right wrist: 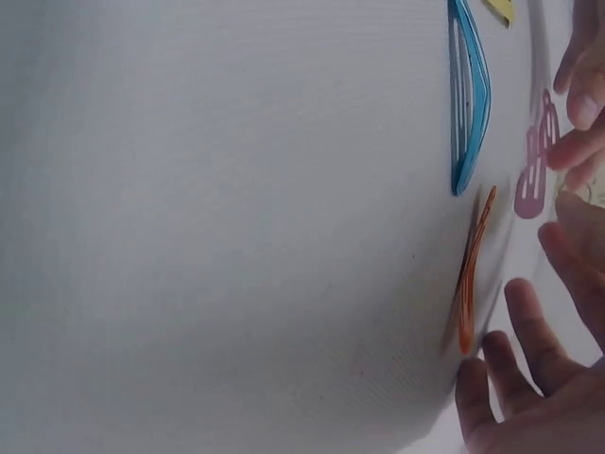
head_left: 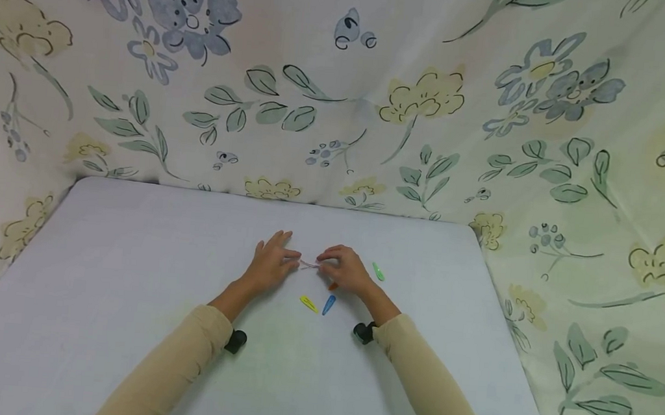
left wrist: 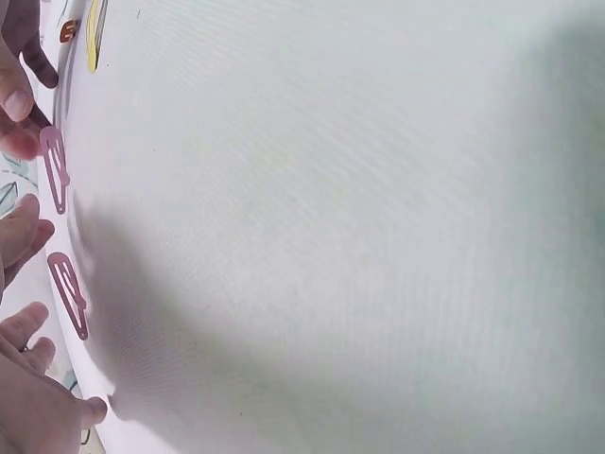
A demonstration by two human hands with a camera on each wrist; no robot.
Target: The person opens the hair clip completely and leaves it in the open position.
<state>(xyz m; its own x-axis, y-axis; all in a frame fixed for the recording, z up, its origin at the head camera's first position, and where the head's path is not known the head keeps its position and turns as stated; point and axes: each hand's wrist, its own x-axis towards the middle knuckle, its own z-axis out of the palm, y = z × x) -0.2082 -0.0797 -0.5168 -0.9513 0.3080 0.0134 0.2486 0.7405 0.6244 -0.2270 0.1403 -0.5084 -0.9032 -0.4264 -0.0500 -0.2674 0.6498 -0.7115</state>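
Two pink snap hair clips (left wrist: pixel 54 172) show between the hands near the table's middle, close together and partly overlapping in the right wrist view. My right hand (head_left: pixel 346 270) pinches the wide end of one pink clip (right wrist: pixel 531 194) between thumb and fingertips. On the other side, my left hand (head_left: pixel 271 262) has its fingers spread, with index and thumb tips beside the clips' left ends. A second pink clip (left wrist: pixel 68 295) appears near the left fingers, and no clear grip on it is visible. Partly behind the right hand lies an orange hair clip (right wrist: pixel 470 279).
Nearer the person lie a yellow hair clip (head_left: pixel 308 304) and a blue hair clip (head_left: pixel 329 305). A green hair clip (head_left: pixel 377 271) rests right of the right hand. The white table (head_left: pixel 159 252) backs onto a floral cloth (head_left: pixel 317 102).
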